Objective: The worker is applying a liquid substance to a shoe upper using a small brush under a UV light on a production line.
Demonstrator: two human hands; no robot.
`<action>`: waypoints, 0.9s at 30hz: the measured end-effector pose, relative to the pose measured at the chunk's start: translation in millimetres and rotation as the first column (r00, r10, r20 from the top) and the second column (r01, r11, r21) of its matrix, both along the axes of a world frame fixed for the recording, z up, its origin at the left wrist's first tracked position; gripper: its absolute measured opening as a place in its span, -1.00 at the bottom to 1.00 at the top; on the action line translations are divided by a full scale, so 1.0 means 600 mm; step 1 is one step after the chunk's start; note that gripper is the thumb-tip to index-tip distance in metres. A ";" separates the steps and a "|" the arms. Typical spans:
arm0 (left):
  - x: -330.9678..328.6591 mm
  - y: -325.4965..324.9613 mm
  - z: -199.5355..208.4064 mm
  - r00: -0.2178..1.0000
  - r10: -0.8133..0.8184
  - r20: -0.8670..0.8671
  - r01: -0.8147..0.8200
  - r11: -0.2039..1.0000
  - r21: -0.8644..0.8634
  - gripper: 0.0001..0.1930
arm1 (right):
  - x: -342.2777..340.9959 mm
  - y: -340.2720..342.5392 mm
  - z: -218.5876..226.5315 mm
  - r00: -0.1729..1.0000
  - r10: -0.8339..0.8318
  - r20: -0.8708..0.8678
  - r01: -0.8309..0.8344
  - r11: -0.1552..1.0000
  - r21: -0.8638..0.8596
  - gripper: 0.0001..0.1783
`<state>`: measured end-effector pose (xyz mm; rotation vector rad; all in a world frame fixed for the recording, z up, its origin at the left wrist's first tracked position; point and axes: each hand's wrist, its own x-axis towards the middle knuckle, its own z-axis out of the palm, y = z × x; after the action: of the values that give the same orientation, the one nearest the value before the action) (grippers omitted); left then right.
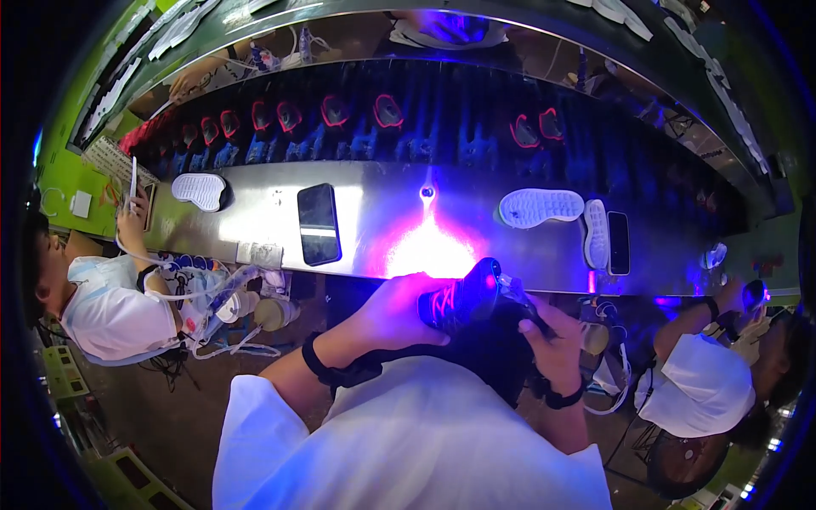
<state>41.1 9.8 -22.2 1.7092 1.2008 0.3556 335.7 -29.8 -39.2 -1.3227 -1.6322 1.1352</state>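
Observation:
My left hand is closed around a black shoe upper with red-pink laces, held just off the near edge of the bench. Its rounded end points up and to the right. In my right hand is a slim dark hand tool with a pale tip, brought up against the upper's right side. Glare and shadow hide the exact contact and the tool's kind. Beyond my hands, a small lamp throws violet-pink light on the metal bench.
White soles and phones lie on the bench. Behind them runs a dark rack with several red-edged shoe uppers. Seated co-workers flank me: one at left, one at right. Cups and hoses stand beside the left one.

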 end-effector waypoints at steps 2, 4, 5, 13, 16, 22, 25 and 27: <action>0.017 -0.004 -0.021 0.952 0.127 0.279 -0.069 0.975 -0.210 -0.18 | 0.005 0.000 -0.018 0.988 -0.050 -0.143 0.036 0.995 -0.098 -0.54; 0.033 0.002 -0.022 0.917 0.203 0.343 -0.012 0.874 -0.487 -0.15 | 0.016 0.000 -0.032 0.968 -0.106 -0.227 0.030 0.948 -0.316 -0.54; 0.041 0.004 -0.030 0.918 0.171 0.357 0.008 0.894 -0.449 -0.17 | 0.030 0.006 -0.049 0.980 -0.086 -0.179 0.039 0.967 -0.251 -0.51; 0.064 0.004 -0.028 0.921 0.113 0.373 0.016 0.946 -0.325 -0.23 | 0.052 0.050 -0.013 0.996 -0.005 -0.091 0.000 0.999 -0.052 -0.52; 0.055 0.008 -0.038 0.885 0.103 0.453 0.055 0.945 -0.321 -0.30 | 0.059 0.046 -0.017 0.996 0.066 -0.063 -0.071 0.994 -0.080 -0.50; 0.034 0.000 -0.051 0.762 0.235 0.603 0.092 0.883 -0.461 -0.45 | 0.037 0.032 -0.029 0.989 0.121 -0.088 -0.130 0.985 -0.110 -0.49; 0.018 -0.010 -0.064 0.745 0.344 0.572 0.078 0.806 -0.587 -0.53 | 0.014 0.015 -0.028 0.993 0.118 -0.012 -0.119 0.989 -0.091 -0.49; 0.011 -0.011 -0.060 0.687 0.423 0.591 0.057 0.779 -0.625 -0.58 | 0.007 -0.010 -0.032 0.999 0.052 -0.001 -0.051 0.977 -0.209 -0.53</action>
<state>48.0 3.2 -58.0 0.7338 0.7685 0.6195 339.6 -36.1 -58.1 -1.4216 -1.5920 1.3670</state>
